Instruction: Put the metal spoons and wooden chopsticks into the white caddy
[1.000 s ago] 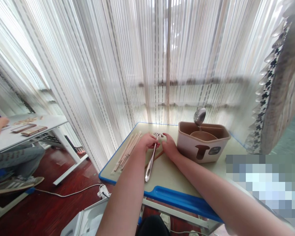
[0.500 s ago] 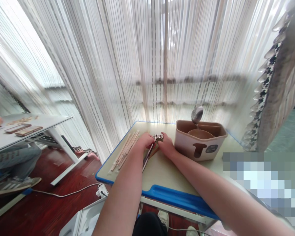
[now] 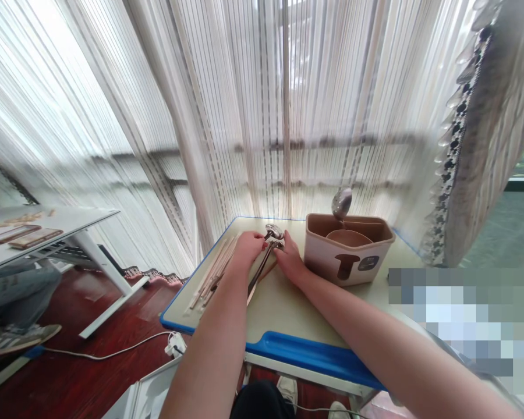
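Over the middle of the tabletop, my left hand (image 3: 250, 247) is closed, thumb and fingers pinching a shiny metal spoon (image 3: 274, 230) near its bowl. My right hand (image 3: 290, 260) is beside it, fingers curled around the upper ends of other metal spoons (image 3: 264, 263), whose handles slant toward me and pass behind my left forearm. Their exact number is hidden. Several pale wooden chopsticks (image 3: 213, 273) lie in a loose row left of my left hand. Just right of my right hand stands a beige and brown utensil box (image 3: 321, 262), a slotted metal spoon (image 3: 342, 202) rising out of it.
The table (image 3: 297, 314) has a blue rim with a raised groove at the front. A white curtain (image 3: 262, 116) hangs behind it. At left, another white table (image 3: 87, 218) holds small wooden pieces and flat frames, with a person seated there. A power strip (image 3: 174, 344) lies below.
My left hand has drawn one spoon slightly away from the others, so its bowl shows apart above them. The right hand stays by the remaining spoons. The view has shifted slightly.
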`<state>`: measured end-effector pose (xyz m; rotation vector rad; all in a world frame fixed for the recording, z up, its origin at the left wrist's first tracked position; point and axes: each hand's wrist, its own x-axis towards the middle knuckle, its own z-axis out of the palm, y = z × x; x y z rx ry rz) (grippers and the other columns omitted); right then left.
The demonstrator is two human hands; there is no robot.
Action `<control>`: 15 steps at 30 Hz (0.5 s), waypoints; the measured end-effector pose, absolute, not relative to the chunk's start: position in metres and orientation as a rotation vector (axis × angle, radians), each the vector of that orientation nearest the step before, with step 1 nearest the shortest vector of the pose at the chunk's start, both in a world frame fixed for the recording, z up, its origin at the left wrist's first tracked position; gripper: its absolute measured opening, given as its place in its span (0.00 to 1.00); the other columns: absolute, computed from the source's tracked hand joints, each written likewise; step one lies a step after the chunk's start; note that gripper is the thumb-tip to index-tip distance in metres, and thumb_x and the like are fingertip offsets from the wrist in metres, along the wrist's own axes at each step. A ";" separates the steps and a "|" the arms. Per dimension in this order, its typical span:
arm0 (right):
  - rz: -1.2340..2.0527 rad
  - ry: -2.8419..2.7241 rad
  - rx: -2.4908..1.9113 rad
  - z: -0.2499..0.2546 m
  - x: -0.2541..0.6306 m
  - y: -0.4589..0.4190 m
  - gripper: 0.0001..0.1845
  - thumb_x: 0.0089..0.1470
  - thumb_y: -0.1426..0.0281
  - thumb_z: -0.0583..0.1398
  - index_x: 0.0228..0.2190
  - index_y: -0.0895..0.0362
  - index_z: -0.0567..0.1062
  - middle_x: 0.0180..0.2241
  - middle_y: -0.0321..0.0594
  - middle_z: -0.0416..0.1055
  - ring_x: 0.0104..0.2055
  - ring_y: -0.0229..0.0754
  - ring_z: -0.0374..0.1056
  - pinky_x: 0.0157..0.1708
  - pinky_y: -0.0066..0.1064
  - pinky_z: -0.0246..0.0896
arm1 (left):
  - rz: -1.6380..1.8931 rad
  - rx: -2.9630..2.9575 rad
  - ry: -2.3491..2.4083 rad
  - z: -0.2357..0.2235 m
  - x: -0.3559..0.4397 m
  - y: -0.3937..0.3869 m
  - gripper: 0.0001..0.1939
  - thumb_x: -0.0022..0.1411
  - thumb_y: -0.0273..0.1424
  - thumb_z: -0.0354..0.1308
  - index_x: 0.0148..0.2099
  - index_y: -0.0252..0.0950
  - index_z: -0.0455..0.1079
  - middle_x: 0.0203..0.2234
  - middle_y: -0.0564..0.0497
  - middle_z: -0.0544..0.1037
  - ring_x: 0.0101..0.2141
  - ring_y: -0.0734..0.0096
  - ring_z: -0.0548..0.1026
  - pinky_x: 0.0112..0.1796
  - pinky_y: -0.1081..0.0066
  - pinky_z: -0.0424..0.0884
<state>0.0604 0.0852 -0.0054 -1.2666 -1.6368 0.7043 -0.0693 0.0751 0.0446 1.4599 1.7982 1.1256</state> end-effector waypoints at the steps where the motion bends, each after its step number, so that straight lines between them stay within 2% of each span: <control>1: 0.697 -1.625 -1.250 -0.006 0.060 0.085 0.39 0.47 0.68 0.53 0.60 0.65 0.51 0.59 0.50 0.55 0.62 0.49 0.47 0.60 0.40 0.42 | 1.203 1.369 1.741 0.045 -0.069 0.076 0.09 0.52 0.27 0.54 0.36 0.30 0.72 0.25 0.45 0.78 0.25 0.72 0.75 0.25 0.76 0.67; 5: 0.737 -1.535 -1.165 -0.003 0.058 0.080 0.34 0.54 0.63 0.49 0.59 0.64 0.52 0.61 0.49 0.52 0.63 0.45 0.46 0.61 0.38 0.39 | 1.423 1.268 1.658 0.047 -0.069 0.077 0.12 0.55 0.30 0.52 0.40 0.31 0.70 0.28 0.45 0.77 0.21 0.76 0.73 0.21 0.77 0.65; 9: 0.909 -1.492 -1.041 0.009 0.059 0.065 0.37 0.55 0.56 0.49 0.61 0.62 0.48 0.63 0.47 0.47 0.64 0.43 0.42 0.62 0.38 0.37 | 1.529 1.364 1.675 0.054 -0.067 0.073 0.12 0.55 0.31 0.51 0.39 0.32 0.71 0.25 0.48 0.77 0.19 0.78 0.71 0.20 0.78 0.65; 15: 1.091 -1.361 -0.818 0.061 0.062 0.039 0.37 0.57 0.54 0.48 0.62 0.57 0.43 0.63 0.43 0.45 0.64 0.41 0.44 0.60 0.36 0.44 | 1.880 1.606 1.563 0.069 -0.054 0.053 0.13 0.57 0.34 0.48 0.36 0.34 0.72 0.24 0.52 0.75 0.22 0.78 0.70 0.26 0.78 0.67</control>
